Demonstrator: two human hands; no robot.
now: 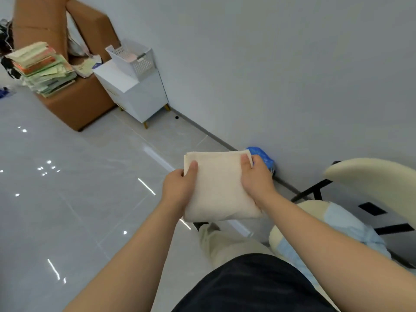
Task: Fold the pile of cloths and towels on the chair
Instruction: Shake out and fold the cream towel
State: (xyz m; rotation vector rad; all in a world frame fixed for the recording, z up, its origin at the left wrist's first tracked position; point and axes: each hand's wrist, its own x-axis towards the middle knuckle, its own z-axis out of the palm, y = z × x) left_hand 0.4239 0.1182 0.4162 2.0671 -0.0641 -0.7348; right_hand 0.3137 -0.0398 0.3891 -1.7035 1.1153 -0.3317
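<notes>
Left hand (177, 188) pinches left edge of one cream towel (218, 190), folded flat into a rectangle, held in air over the floor; right hand (256, 180) pinches its right edge. One crumpled light blue cloth (346, 224) lies on the one chair (371, 176).

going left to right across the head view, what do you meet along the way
stack of books -> white cabinet -> left hand -> cream towel -> right hand -> cream chair
</notes>
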